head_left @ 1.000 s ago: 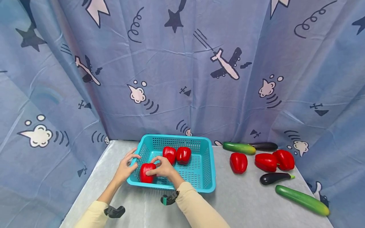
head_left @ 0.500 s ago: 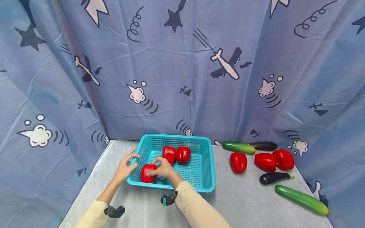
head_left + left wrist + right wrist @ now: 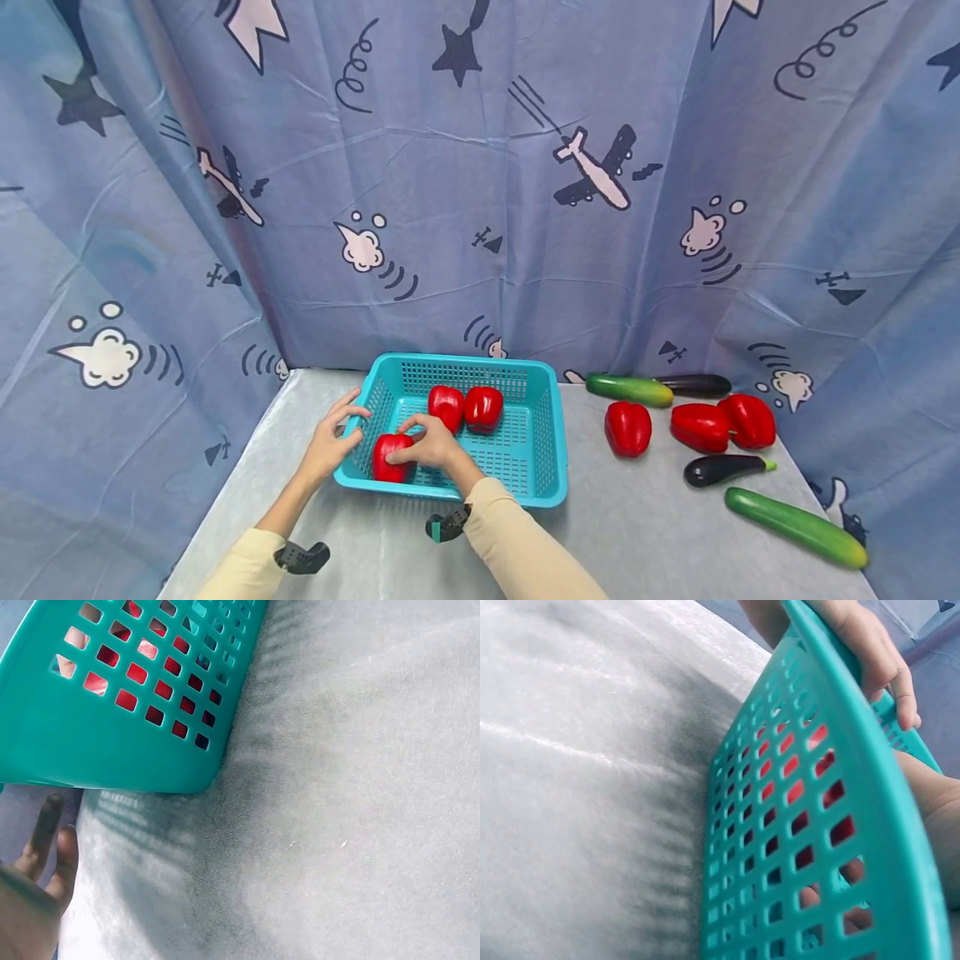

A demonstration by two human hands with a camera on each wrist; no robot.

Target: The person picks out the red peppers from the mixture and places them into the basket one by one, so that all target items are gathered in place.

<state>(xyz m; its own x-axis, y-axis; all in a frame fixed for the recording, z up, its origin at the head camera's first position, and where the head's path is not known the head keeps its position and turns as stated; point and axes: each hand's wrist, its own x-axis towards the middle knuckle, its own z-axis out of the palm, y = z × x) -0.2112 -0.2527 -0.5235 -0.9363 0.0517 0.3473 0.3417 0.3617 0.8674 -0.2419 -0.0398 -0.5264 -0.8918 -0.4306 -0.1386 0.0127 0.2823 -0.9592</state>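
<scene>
My right hand (image 3: pixel 437 447) reaches into the turquoise plastic basket (image 3: pixel 559 442) and pinches a red bell pepper (image 3: pixel 386 468) between thumb and fingers in the near left corner. At the left rim, my left hand (image 3: pixel 332 443) holds the basket, its thumb and index finger over the edge. Other fingers (image 3: pixel 66 862) of that hand stay outside the basket in the left wrist view. Two more red bell peppers, one on the left (image 3: pixel 446 405) and one on the right (image 3: pixel 483 409), lie side by side towards the back of the basket. Through the basket's holes, red shows in both wrist views.
Right of the basket lie a red bell pepper (image 3: pixel 628 429), two touching red peppers (image 3: pixel 699 427), a small eggplant (image 3: pixel 718 469) and a long zucchini (image 3: pixel 797 527). Another zucchini (image 3: pixel 628 389) and a dark eggplant (image 3: pixel 693 384) lie by the patterned curtain (image 3: pixel 450 250).
The pepper under my right hand has shifted slightly to the right, away from the basket's left wall. My left hand and the basket keep their places.
</scene>
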